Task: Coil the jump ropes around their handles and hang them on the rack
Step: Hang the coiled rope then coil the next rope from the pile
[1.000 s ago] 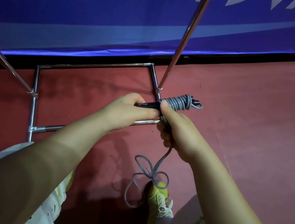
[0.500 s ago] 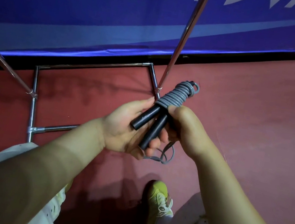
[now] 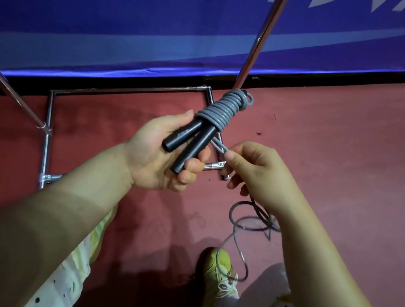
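Head view: at the frame's centre your left hand (image 3: 157,156) has its grip curled round the two black handles (image 3: 188,141), their upper ends bound in grey rope coils (image 3: 224,108). Just right of it, your right hand (image 3: 255,172) pinches the loose rope (image 3: 242,230), which trails down to the red floor (image 3: 357,159) beside your yellow shoe (image 3: 220,278). The chrome rack (image 3: 261,34) rises behind.
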Tool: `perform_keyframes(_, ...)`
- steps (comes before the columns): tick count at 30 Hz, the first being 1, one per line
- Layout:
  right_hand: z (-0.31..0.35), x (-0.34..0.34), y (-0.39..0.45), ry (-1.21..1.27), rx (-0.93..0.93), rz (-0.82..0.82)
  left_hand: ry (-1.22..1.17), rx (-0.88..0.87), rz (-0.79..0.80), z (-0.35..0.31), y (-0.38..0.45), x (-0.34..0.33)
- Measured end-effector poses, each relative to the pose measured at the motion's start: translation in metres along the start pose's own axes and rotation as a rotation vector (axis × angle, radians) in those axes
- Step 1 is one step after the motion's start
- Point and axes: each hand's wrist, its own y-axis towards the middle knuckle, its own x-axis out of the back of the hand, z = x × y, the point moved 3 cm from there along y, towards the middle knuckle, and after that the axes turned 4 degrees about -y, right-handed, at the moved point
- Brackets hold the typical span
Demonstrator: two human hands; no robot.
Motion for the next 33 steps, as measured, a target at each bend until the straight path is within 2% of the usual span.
perform_keyframes(2, 0.002, -0.001, 0.0, -0.004, -0.047, -0.012, 0.073, -0.001, -0.094, 0.0, 0.001, 0.005)
perform_keyframes(6, 0.002, -0.009, 0.0, -0.014, -0.086, 0.016, 0.491, -0.159, -0.457, 0.004, 0.011, 0.019)
perform_keyframes(8, 0.001, -0.014, -0.001, 0.068, -0.12, 0.029, 0.611, -0.211, -0.553, 0.004, 0.013, 0.016)
perform_keyframes(11, 0.001, -0.018, -0.002, 0.24, -0.198, 0.038, 0.797, -0.236, -0.616, 0.0, 0.014, 0.015)
perform_keyframes(14, 0.0, -0.021, -0.002, 0.329, -0.264, 0.057, 0.988, -0.191, -0.646, 0.003, 0.016, 0.015)
perform_keyframes(18, 0.0, -0.023, -0.002, 0.304, -0.261, 0.054, 1.153, -0.135, -0.686, 0.006, 0.017, 0.008)
perform_keyframes(20, 0.001, -0.021, -0.003, 0.271, -0.216, 0.034, 1.116, -0.158, -0.637, 0.004, 0.017, 0.007)
perform_keyframes(22, 0.002, -0.018, -0.003, 0.274, -0.177, -0.004, 1.006, -0.184, -0.52, 0.005, 0.016, 0.008)
perform_keyframes(25, 0.004, -0.015, -0.002, 0.233, -0.152, -0.062, 0.736, -0.207, -0.35, 0.012, 0.011, 0.001)
perform_keyframes(28, 0.006, -0.017, -0.002, 0.385, -0.114, -0.034, 0.408, -0.108, -0.271, 0.02, 0.011, -0.002)
perform_keyframes(29, 0.007, -0.017, -0.002, 0.427, -0.072, 0.0, 0.29, -0.029, -0.19, 0.023, 0.013, -0.002)
perform_keyframes(31, 0.006, -0.018, -0.001, 0.473, -0.001, 0.065, 0.068, 0.125, 0.115, 0.03, 0.014, -0.007)
perform_keyframes(33, 0.004, -0.018, 0.0, 0.49, 0.055, 0.102, -0.123, 0.162, 0.354, 0.032, 0.012, -0.012)
